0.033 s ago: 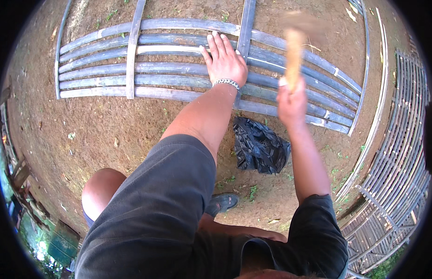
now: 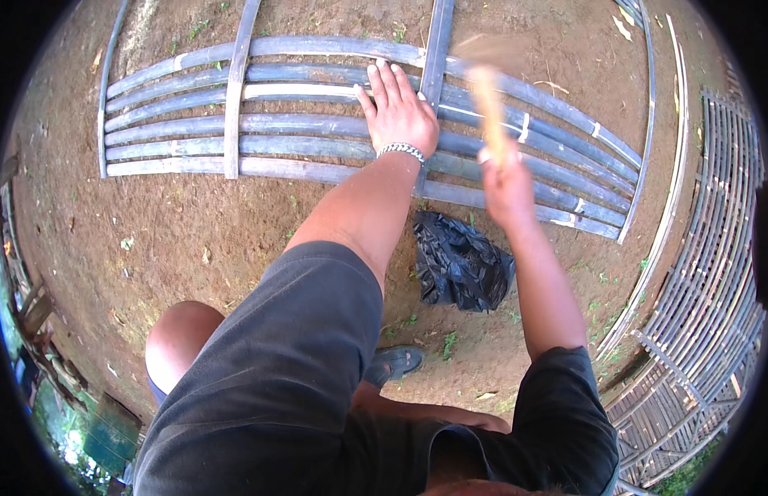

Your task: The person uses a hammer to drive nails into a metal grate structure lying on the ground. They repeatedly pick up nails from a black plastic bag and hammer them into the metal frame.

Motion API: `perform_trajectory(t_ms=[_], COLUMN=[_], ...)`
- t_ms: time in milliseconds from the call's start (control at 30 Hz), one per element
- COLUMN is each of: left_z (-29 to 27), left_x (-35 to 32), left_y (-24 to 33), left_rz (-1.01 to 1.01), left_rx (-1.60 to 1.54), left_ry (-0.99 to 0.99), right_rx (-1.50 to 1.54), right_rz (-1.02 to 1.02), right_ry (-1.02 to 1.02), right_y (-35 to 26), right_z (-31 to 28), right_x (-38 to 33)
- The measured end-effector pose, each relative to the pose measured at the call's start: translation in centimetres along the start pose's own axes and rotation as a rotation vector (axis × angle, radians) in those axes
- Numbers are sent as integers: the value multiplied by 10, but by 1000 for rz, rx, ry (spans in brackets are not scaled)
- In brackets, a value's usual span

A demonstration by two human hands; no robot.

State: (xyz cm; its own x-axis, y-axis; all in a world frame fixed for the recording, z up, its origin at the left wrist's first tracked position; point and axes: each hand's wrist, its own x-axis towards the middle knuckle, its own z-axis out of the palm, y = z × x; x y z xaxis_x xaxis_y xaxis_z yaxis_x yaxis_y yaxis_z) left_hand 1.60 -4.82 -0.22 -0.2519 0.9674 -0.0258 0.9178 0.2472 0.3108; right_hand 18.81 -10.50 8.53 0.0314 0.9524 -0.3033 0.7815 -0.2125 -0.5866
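A frame of split bamboo slats [image 2: 305, 124] lies on bare ground, with crosspieces running over the slats. My left hand [image 2: 403, 116] rests flat on the slats, fingers stretched out, right beside the upright bamboo crosspiece [image 2: 436, 54]. A chain bracelet circles that wrist. In my right hand [image 2: 508, 190] is the pale wooden handle of a hammer [image 2: 489, 107], held over the slats just right of the crosspiece. Motion smears the hammer's head, so its shape cannot be made out. Any nail is too small to see.
A crumpled black plastic bag [image 2: 462, 260] sits on the soil below the frame, between my arms. Long thin bamboo strips [image 2: 669, 190] lie at the right, near a large slatted bamboo panel [image 2: 690, 273]. My sandalled foot [image 2: 392, 364] is on the ground.
My right hand and the hammer have swung left and slightly down, closer to the crosspiece. The left hand stays in place on the slats.
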Motion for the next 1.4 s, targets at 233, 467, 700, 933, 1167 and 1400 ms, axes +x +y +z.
perform_trajectory(t_ms=[233,467,700,933,1167,1400], left_z=[-2,-1,1,1,0,8], left_x=[-4,-2,-3,-5,-3,-3], left_y=[-8,-4,-1,-5,-7,-11], left_rz=[-5,10,23,15,43,65], left_rx=[4,-21,-17,-26,8,4], left_ry=[-22,-18,-3,-16,8,61], right_rx=[309,-26,-51,241,-94,355], right_rz=[-93,-57,-55,-163,42,212], right_ry=[147,70,43,311,68,331], right_y=[-21,-3,14,0,13,22], right_z=[-3,5,26,21,10,-35], right_x=[1,1,-9,-1,-19,-101])
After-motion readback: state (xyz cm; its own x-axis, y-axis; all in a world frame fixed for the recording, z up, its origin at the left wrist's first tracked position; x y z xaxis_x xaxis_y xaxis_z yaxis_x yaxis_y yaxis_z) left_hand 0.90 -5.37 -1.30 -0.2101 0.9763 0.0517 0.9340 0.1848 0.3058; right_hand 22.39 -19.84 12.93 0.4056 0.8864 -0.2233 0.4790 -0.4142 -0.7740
